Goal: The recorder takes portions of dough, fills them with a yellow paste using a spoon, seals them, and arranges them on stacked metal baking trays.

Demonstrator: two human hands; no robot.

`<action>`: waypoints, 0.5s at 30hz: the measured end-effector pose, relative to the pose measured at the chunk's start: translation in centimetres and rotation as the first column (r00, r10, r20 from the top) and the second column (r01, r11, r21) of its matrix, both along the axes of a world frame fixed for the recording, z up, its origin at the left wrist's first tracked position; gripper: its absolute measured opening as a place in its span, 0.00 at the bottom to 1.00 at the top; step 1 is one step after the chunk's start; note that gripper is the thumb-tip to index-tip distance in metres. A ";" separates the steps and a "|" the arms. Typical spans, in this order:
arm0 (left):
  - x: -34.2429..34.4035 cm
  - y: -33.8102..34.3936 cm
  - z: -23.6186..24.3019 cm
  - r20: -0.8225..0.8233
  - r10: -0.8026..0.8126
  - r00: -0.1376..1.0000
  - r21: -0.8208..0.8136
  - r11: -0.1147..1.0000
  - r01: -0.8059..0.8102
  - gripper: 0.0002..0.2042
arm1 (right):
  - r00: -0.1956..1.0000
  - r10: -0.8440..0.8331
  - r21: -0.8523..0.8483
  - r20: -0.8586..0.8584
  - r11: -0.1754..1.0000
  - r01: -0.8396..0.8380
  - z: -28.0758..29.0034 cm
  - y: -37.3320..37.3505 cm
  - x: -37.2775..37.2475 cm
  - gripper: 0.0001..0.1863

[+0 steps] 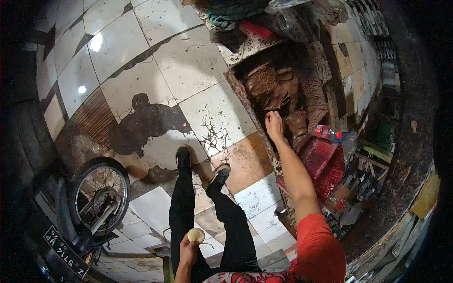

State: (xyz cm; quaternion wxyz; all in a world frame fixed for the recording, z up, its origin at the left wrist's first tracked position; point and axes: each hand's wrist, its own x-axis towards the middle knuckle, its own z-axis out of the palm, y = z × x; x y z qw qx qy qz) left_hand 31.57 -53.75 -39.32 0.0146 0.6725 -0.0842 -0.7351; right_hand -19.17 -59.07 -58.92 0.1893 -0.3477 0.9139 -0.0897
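My left hand (188, 254), low in the head view in front of my legs, is closed round a rounded pale yellow object (195, 235). A thin wire-like line shows beside it, and I cannot tell whether it belongs to the object. My right arm stretches forward to a long trough (245, 100) filled with wet-looking brown clay (269, 85). Over the near left part of the clay is my right hand (274, 125), its fingers curled together. Whatever they hold, if anything, is hidden.
A red container (321, 162) and a plastic bottle with a red cap (329, 132) sit right of my forearm. Cloth (226, 15) and clear plastic sheeting (295, 21) lie beyond the trough. A motorcycle wheel (99, 200) stands at left on cracked tiles.
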 end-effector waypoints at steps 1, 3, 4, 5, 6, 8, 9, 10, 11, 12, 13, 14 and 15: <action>0.0 0.1 -0.2 -0.006 -0.011 1.000 -0.012 1.000 0.010 0.20 | 0.997 0.074 -0.095 -0.004 0.993 -0.074 0.8 0.1 -0.2 0.05; -0.1 0.1 -0.3 -0.006 0.026 1.000 -0.009 1.000 -0.026 0.19 | 0.991 0.130 -0.187 -0.033 0.973 -0.134 3.9 0.0 0.0 0.02; -0.1 0.1 0.3 0.002 0.062 0.998 0.006 0.998 -0.062 0.19 | 0.991 0.127 -0.188 -0.034 0.973 -0.132 5.8 0.3 0.9 0.02; -0.2 -0.2 0.8 0.000 -0.008 1.000 -0.015 1.000 0.008 0.18 | 0.957 0.173 -0.146 -0.235 0.967 -0.211 7.9 0.5 2.0 0.03; -1.0 -0.4 1.3 -0.011 -0.015 1.000 -0.013 1.000 0.015 0.18 | 0.878 0.217 -0.081 -0.427 0.958 -0.276 10.7 1.0 3.1 0.04; -1.5 -0.8 2.6 -0.017 -0.149 0.989 -0.101 0.984 0.147 0.16 | 0.893 0.130 -0.248 -0.430 0.935 -0.255 17.4 0.7 7.9 0.06; -0.8 -0.2 2.8 -0.011 -0.207 0.978 -0.143 0.969 0.203 0.15 | 0.887 0.135 -0.293 -0.441 0.913 -0.284 20.6 0.4 10.7 0.06; -0.5 0.3 2.7 -0.035 -0.188 0.982 -0.215 0.961 0.176 0.14 | 0.881 0.137 -0.338 -0.453 0.888 -0.311 23.8 0.3 13.4 0.07; -0.9 -0.3 3.8 -0.023 -0.236 0.971 -0.209 0.951 0.226 0.14 | 0.890 0.136 -0.436 -0.435 0.833 -0.341 27.0 0.7 15.9 0.08; -1.6 -1.3 5.1 -0.010 -0.282 0.959 -0.203 0.940 0.274 0.14 | 0.897 0.140 -0.530 -0.418 0.765 -0.366 30.6 0.6 17.9 0.09; -2.4 -2.7 6.2 -0.049 -0.330 0.943 -0.266 0.914 0.306 0.14 | 0.910 0.147 -0.589 -0.387 0.720 -0.367 34.0 0.2 19.4 0.11; -2.7 -3.9 7.6 -0.083 -0.381 0.921 -0.329 0.883 0.335 0.13 | 0.922 0.157 -0.645 -0.355 0.673 -0.363 38.3 -0.2 21.0 0.13; -3.0 -5.0 8.4 -0.120 -0.373 0.920 -0.401 0.866 0.299 0.13 | 0.917 0.185 -0.669 -0.352 0.636 -0.385 41.9 -0.2 22.0 0.14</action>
